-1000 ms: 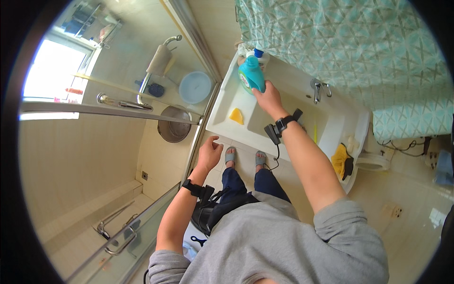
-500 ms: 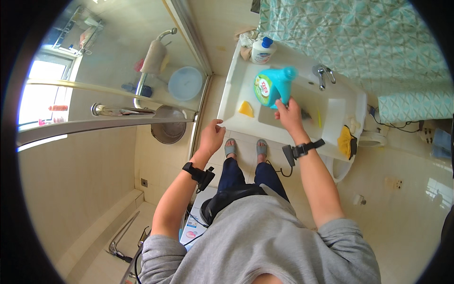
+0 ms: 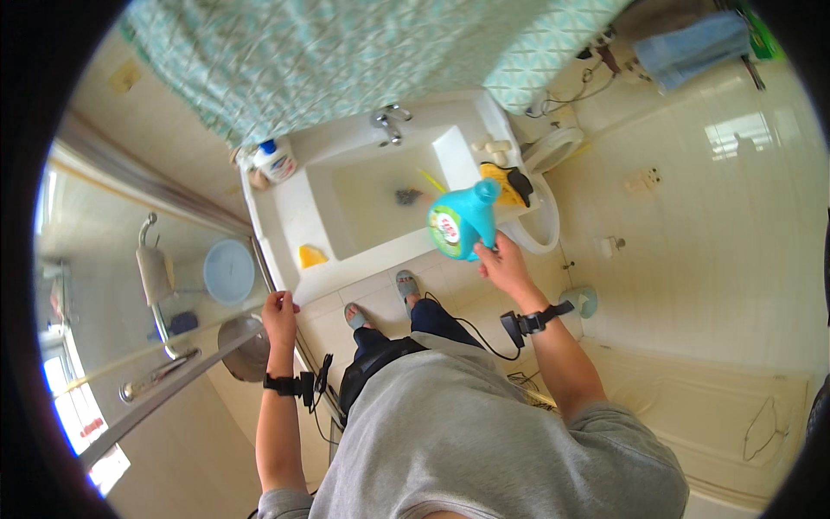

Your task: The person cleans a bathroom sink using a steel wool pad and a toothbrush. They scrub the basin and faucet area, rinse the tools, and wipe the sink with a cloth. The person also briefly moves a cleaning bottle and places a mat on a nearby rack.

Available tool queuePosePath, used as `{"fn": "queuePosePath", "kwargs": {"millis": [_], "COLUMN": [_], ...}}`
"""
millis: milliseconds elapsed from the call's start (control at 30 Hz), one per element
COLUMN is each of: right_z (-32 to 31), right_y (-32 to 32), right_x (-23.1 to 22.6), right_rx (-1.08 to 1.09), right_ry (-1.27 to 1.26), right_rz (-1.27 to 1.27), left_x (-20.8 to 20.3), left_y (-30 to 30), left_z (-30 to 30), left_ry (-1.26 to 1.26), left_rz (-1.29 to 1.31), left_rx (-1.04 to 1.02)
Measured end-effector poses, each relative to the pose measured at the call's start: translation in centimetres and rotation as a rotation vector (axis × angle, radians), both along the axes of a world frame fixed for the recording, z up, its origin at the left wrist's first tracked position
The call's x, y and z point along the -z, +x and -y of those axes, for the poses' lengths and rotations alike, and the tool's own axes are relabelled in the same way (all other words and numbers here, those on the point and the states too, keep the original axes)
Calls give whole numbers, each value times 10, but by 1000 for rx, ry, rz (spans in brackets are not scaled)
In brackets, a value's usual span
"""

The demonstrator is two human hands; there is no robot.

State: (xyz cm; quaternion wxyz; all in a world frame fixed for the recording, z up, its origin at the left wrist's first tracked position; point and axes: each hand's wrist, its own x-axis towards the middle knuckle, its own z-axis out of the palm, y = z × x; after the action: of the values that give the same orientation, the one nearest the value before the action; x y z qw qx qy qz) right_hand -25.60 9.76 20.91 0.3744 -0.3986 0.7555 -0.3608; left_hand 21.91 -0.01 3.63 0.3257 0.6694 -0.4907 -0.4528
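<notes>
Right hand (image 3: 507, 262): closed round the handle of a turquoise plastic bottle (image 3: 460, 221), just beyond it. Left hand (image 3: 279, 318): loosely half-curled, seemingly empty, well apart. Advisable: firm grip, turquoise cap (image 3: 487, 190) uppermost.

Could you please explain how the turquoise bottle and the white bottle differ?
The turquoise bottle is held in the right hand, while the white bottle sits on the sink's far left corner.
The turquoise bottle's cap matches its body; the white bottle has a blue top.
The turquoise bottle looks larger than the white bottle.
Both carry print.
</notes>
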Motion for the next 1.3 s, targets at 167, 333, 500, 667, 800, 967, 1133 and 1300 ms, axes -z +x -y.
{"fn": "queuePosePath", "kwargs": {"millis": [167,333,500,667,800,967,1133,1300], "right_z": [-53,-62,-28,27,63,76,54,14], "right_y": [-82,-164,-237,-304,-336,-371,-404,-431], "right_x": [-10,-10,8,30,34,36,47,44], "right_rx": [219,289,263,154,106,148,249,438], "right_ry": [83,9,-108,-92,-100,-86,-49,-74], "right_rz": [-252,-346,-266,-278,-201,-104,-112,-169], "left_x": [9,-7,-19,-28,-35,-40,-46,-43], "left_y": [-2,-24,-73,-135,-178,-200,-211,-224], "left_z": [-3,-3,-13,-28,-41,-43,-29,1], "left_ry": [105,71,111,149,186,198,172,184], "left_rz": [-133,-63,-112,-94,-41,-69,-149,-102], "left_rx": [-128,-148,-251,-304,-371,-358,-433,-368]}}
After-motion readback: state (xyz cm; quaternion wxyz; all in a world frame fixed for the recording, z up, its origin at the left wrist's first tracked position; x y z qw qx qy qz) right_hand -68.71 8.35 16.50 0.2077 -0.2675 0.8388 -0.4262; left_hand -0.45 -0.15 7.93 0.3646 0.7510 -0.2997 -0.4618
